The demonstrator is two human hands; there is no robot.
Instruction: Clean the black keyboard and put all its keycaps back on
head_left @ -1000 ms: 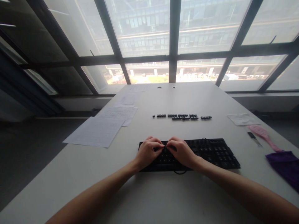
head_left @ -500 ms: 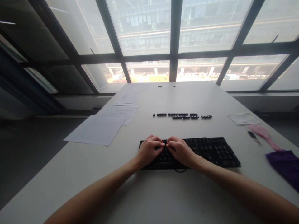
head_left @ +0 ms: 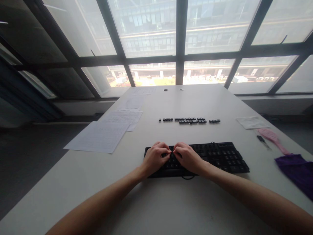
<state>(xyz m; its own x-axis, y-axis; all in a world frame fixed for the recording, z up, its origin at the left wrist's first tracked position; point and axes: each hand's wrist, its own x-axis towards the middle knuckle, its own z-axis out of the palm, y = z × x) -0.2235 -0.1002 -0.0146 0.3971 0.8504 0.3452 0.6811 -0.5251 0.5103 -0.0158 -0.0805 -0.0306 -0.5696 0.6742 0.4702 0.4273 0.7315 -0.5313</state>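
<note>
A black keyboard (head_left: 230, 158) lies on the white table, its left half largely covered by my hands. My left hand (head_left: 157, 155) is closed in a pinch over the upper left keys. Facing it, my right hand (head_left: 187, 156) is pinched the same way, and the two sets of fingertips nearly meet on either side of a small dark keycap. The fingers hide most of that keycap. Beyond the keyboard, several loose black keycaps (head_left: 188, 120) stand in two short rows with gaps between the groups.
Sheets of paper (head_left: 97, 137) lie along the table's left side. To the right are a white cloth (head_left: 253, 122), a pink handled item (head_left: 271, 135), a small black-handled brush-like tool (head_left: 262, 141) and a purple cloth (head_left: 293, 169). A cable loop (head_left: 188, 178) shows below the keyboard's front edge.
The view has shifted slightly, so everything sits a little further left. Both hands keep their pinch at the same spot on the keyboard.
</note>
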